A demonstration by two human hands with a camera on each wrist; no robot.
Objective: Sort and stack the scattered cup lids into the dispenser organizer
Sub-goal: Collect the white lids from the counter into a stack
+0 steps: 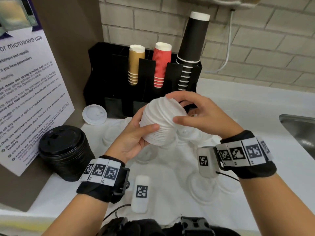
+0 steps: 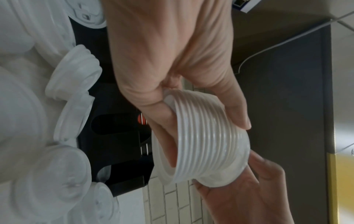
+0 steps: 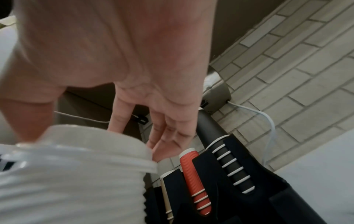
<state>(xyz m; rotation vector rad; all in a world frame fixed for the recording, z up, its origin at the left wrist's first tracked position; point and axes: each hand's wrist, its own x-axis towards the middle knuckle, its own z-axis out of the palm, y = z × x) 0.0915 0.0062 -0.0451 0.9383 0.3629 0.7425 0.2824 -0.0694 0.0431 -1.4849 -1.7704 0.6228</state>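
White counter (image 1: pixel 238 108), lid stack (image 1: pixel 162 121) clasped between left hand (image 1: pixel 134 138), right hand (image 1: pixel 204 114)

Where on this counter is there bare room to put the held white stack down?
Bare counter lies between the organizer and the sink. It is crowded under both hands, where scattered clear lids lie, and left, by the black lid stack.

Ribbed white plastic lid stack (image 1: pixel 162 121), semi-gloss; matt black dispenser organizer (image 1: pixel 109 79); corrugated red paper cups (image 1: pixel 161 63); brushed-metal sink (image 1: pixel 300 132).
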